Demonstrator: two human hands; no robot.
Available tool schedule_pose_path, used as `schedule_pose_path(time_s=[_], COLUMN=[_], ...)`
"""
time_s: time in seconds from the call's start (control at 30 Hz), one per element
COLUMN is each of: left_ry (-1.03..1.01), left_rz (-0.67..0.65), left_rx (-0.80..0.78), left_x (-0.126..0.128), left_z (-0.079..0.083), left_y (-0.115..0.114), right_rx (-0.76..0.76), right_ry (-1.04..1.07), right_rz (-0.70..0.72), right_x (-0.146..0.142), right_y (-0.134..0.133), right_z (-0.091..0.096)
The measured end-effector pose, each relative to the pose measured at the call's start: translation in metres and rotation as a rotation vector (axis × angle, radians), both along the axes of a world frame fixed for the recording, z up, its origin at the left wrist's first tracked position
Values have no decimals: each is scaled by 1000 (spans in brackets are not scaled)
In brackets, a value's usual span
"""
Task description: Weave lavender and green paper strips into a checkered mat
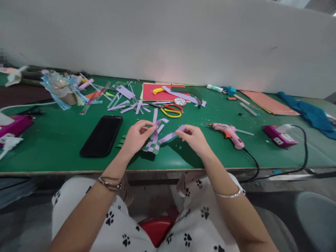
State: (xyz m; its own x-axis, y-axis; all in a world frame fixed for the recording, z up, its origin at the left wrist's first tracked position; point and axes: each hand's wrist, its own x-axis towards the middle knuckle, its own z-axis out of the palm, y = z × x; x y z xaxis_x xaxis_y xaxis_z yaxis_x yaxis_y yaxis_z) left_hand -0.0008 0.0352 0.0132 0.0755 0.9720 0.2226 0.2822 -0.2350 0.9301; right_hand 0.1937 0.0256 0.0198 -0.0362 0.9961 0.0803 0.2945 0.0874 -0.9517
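Note:
A small woven piece of purple and green paper strips (152,146) is between my hands, near the table's front edge. My left hand (139,135) pinches a purple strip at the top of the weave, thumb against fingers. Out to the right, my right hand (193,137) grips the end of another purple paper strip (169,137) that runs from the weave. Green strip ends (121,141) stick out to the left, partly behind my left hand. Just beyond the weave lie scissors (172,111) with red and yellow handles.
A black phone (102,136) lies to the left. On the right are a pink glue gun (228,134) with its cord and a purple power socket (280,135). Cut purple strips (126,91), red paper (154,93) and a glue stick (214,88) lie farther back, before a pale partition (168,42).

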Motion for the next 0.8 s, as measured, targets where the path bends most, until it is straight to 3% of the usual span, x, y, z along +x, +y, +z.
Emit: schedule_pose_path(time_s=[0.1, 0.3, 0.53, 0.8], left_ry=[-224, -522, -373, -143], left_rz=[99, 138, 161, 183], left_rx=[-55, -160, -36, 45], left_x=[-2, -8, -5, -4], left_z=[0, -2, 1, 8], left_y=[3, 11, 7, -1], right_rx=[-19, 3, 19, 31], right_ry=[52, 126, 128, 66], right_rz=[-21, -67, -97, -17], right_x=[-2, -3, 0, -3], right_y=[0, 2, 5, 3], right_z=[0, 0, -5, -4])
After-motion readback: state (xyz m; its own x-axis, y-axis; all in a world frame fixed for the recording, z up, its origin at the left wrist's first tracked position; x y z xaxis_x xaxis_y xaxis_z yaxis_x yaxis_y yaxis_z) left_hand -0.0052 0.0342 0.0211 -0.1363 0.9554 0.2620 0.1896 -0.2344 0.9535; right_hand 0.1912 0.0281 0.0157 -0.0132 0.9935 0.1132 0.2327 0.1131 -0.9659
